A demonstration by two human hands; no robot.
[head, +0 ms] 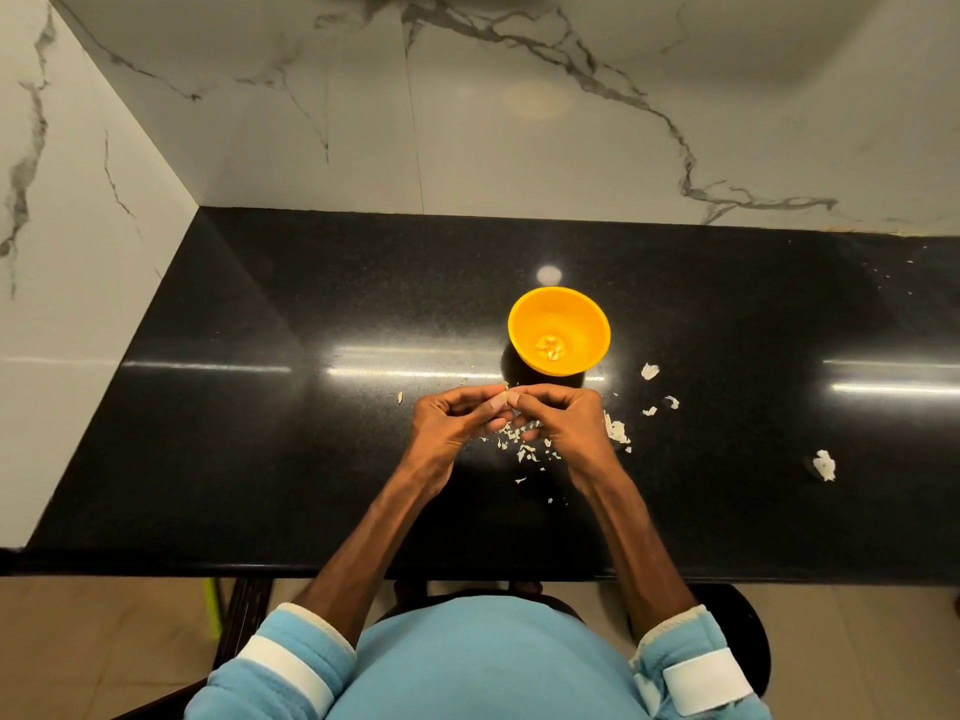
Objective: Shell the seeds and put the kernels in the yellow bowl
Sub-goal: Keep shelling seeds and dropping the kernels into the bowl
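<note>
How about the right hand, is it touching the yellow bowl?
Apart. The head view shows dark counter between the right hand and the yellow bowl.

Above the glossy black stone bench (291, 459), the left grip (457, 419) and right grip (563, 415) meet fingertip to fingertip, both pinching a small pale seed (505, 396). Just beyond them, mid-bench, a round yellow plastic bowl (584, 324) holds a few pale kernels (551, 347). White shell scraps (524, 452) lie beneath the grips and to their right.
</note>
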